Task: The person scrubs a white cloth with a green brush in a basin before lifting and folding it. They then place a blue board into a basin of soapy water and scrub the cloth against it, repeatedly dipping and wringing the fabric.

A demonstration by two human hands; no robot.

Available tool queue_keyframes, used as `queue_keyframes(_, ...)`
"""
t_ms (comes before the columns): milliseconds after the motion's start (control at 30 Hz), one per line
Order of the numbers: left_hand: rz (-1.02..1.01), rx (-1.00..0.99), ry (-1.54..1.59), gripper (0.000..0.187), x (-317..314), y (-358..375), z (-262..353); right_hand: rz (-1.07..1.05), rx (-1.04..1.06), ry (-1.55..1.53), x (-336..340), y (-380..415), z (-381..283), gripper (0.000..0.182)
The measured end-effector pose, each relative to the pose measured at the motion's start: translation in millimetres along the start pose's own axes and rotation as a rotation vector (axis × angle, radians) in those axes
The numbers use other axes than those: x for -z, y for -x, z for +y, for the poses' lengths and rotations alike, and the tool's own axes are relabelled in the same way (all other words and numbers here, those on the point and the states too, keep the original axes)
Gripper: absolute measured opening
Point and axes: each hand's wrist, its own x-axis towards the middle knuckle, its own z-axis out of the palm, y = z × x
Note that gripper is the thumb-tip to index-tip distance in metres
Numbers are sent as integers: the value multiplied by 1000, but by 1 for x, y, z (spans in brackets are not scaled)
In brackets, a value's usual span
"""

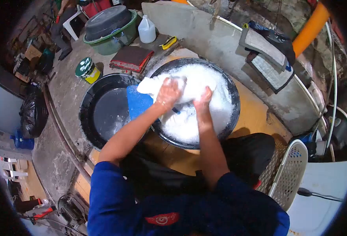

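A round black basin (236, 106) holds thick white suds. Over the suds, a white soapy cloth (189, 88) is bunched between both hands. Suds cover part of my left hand (168, 93), whose fingers are wrapped round the cloth's left part. At the cloth's right part, my right hand (203, 100) grips it with fingers closed. A blue board (139, 103) leans between this basin and a second black basin (87, 114) on the left, which has dark water and a few suds in it.
Beyond the basins are a paint bucket (88, 70), a folded dark mat (131, 59), a yellow brush (168, 43), a plastic jug (146, 30) and a green tub (114, 45). Cloths hang on the low wall (189, 23). A plastic basket (290, 173) stands at the right. A person (63, 29) is partly visible upper left.
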Motion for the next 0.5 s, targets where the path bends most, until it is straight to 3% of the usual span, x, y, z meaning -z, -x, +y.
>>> queue_keyframes(100, -103, 365, 348, 67, 58, -20, -12, 32, 19, 263, -52, -24, -32, 41)
queue_keyframes(133, 225, 242, 280, 62, 19, -7, -25, -57, 42, 335, -69, -27, -42, 42)
queue_keyframes(233, 11, 356, 526, 45, 17, -22, -47, -517, 180, 550, -120, -26, -67, 45)
queue_keyframes(267, 129, 339, 533, 36, 15, -17, -48, -740, 237, 570, -137, -22, -74, 47)
queue_keyframes(367, 27, 153, 715, 43, 62, -21, -37, -1277, 205, 435, -176, -12, -89, 51)
queue_keyframes(500, 34, -75, 771, 55, 71, -9, -36, -1480, 88, 335, -197, -3, -97, 58)
